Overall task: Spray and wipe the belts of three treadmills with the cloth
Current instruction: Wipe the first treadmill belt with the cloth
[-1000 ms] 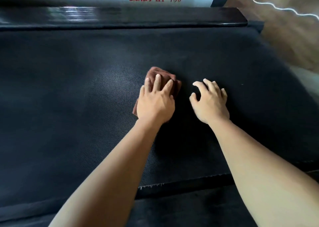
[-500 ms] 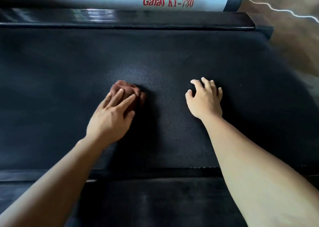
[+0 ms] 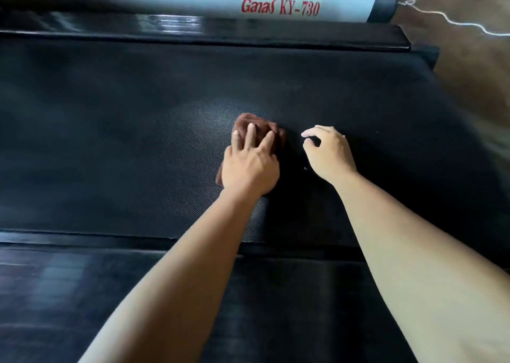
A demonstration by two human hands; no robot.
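I see my left hand point(image 3: 249, 166) flat on the brown cloth point(image 3: 248, 122), fingers straight and spread, pressing it to the belt point(image 3: 110, 141) about midway between its near and far edges; just beside it my right hand point(image 3: 329, 152) props on the belt, fingers loosely bent, holding nothing.

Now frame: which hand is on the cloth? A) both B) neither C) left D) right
C: the left hand presses flat on the brown cloth on the belt, while the right hand rests on the belt beside it, off the cloth.
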